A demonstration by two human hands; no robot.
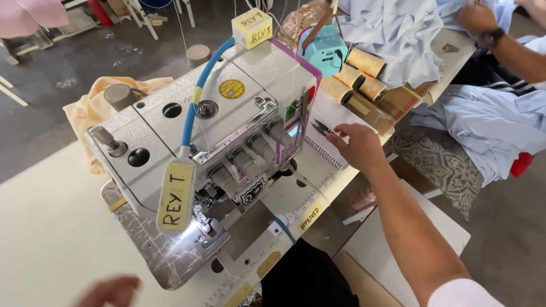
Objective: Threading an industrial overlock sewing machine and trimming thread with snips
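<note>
A grey overlock sewing machine (216,131) stands on the white table (51,227). My right hand (359,146) reaches over a spiral notebook (327,133) to the right of the machine, its fingertips at small black thread snips (322,127); whether it grips them is unclear. My left hand (111,291) is blurred at the bottom edge over the table, near the machine's worn metal base plate (153,244), with nothing visible in it.
Tan thread cones (364,71) and a teal fan (325,50) lie behind the notebook. Light blue fabric (398,28) is piled at the back right, where another person's hand (476,17) works. Yellow cloth (85,105) hangs behind the machine.
</note>
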